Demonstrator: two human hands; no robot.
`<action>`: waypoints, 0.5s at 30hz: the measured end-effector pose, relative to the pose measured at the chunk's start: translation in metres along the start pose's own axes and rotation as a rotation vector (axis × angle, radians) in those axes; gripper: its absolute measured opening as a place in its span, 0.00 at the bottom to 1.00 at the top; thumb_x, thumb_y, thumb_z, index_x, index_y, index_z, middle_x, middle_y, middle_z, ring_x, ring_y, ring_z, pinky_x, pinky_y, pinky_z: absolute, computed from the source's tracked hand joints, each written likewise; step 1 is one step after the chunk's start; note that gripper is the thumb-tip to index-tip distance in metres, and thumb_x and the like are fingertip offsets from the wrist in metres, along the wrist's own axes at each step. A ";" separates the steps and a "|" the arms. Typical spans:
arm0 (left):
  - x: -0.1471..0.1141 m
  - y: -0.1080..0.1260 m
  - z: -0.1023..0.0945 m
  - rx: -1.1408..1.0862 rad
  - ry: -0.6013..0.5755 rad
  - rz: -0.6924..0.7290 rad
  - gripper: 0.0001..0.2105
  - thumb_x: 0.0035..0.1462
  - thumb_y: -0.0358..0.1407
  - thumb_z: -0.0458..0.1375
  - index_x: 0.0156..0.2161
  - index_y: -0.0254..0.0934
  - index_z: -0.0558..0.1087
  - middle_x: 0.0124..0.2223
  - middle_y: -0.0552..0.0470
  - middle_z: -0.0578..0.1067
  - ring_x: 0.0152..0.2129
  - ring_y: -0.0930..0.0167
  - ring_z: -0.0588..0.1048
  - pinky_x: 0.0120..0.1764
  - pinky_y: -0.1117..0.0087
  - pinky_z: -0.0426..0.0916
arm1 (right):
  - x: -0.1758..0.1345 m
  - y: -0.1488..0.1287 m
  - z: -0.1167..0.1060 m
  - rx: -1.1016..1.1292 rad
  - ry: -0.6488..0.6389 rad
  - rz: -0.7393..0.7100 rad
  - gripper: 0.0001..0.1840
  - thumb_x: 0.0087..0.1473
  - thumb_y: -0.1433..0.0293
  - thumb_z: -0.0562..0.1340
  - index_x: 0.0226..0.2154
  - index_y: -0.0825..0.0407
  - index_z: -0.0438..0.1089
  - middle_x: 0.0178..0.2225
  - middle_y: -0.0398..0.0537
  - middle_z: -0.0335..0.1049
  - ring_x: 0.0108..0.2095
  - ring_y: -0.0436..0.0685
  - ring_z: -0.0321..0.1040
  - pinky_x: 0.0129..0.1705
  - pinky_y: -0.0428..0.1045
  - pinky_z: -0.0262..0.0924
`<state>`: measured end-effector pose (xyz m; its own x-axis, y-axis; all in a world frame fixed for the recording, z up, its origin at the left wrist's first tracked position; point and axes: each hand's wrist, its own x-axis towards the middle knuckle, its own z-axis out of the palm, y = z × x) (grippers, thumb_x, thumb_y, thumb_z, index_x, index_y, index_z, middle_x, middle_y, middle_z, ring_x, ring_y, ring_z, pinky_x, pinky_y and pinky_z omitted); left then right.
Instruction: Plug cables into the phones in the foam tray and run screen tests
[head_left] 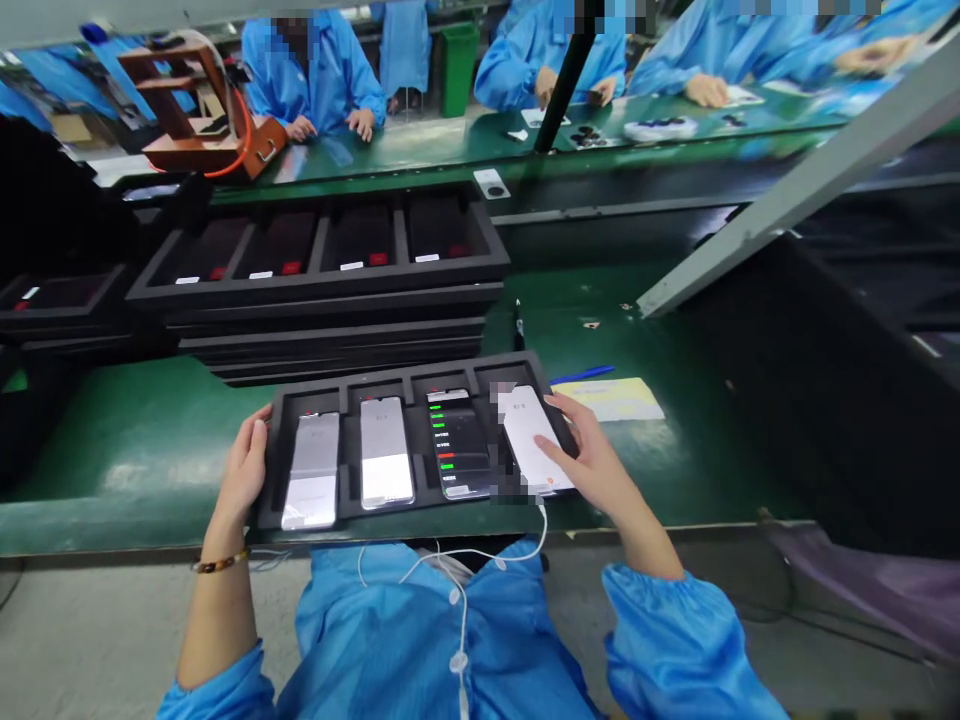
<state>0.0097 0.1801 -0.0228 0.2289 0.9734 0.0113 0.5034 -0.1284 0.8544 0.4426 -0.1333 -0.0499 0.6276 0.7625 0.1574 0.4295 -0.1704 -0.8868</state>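
Observation:
My left hand (245, 465) is closed on the left end of a black foam tray (348, 480) at the bench's front edge. Three smartphones lie in its slots: a grey-and-white lit one (311, 475), another (387, 455) beside it, and one with a dark screen (459, 445) showing green and red lines. At the right end, my right hand (589, 455) grips a white-screened smartphone (531, 425), its thumb across the screen. This phone sits askew over the tray's right wall. A white cable (540, 535) runs from its lower end across my blue smock.
Stacked black trays (337, 290) with dark phones stand behind. Right of the tray lie a yellow paper (622, 400) and a blue pen (585, 376). A slanted grey post (795, 200) crosses the right side. Co-workers in blue sit at the far bench (420, 150), near a wooden fixture (202, 130).

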 end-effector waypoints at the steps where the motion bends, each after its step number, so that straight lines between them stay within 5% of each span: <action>1: -0.001 -0.001 0.002 0.010 0.016 0.015 0.39 0.67 0.69 0.49 0.64 0.37 0.74 0.67 0.37 0.76 0.66 0.53 0.72 0.72 0.50 0.61 | -0.003 0.001 -0.001 0.013 -0.013 0.002 0.31 0.63 0.51 0.69 0.65 0.38 0.68 0.72 0.55 0.62 0.74 0.69 0.58 0.75 0.71 0.56; 6: 0.001 -0.002 0.004 -0.006 0.012 0.025 0.39 0.68 0.68 0.49 0.64 0.36 0.73 0.68 0.36 0.75 0.67 0.52 0.72 0.73 0.49 0.61 | -0.006 0.006 -0.002 0.174 0.022 0.066 0.24 0.70 0.55 0.60 0.65 0.39 0.67 0.68 0.54 0.70 0.71 0.65 0.65 0.76 0.69 0.56; 15: -0.001 0.000 0.006 0.021 0.051 0.042 0.38 0.69 0.67 0.49 0.63 0.37 0.75 0.66 0.38 0.77 0.65 0.53 0.74 0.72 0.51 0.63 | -0.029 0.004 -0.010 0.254 0.035 0.156 0.27 0.65 0.52 0.67 0.63 0.39 0.69 0.67 0.53 0.72 0.71 0.68 0.66 0.75 0.68 0.60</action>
<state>0.0149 0.1776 -0.0261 0.2073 0.9755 0.0740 0.5120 -0.1727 0.8414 0.4330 -0.1620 -0.0540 0.6971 0.7166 0.0220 0.1530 -0.1187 -0.9811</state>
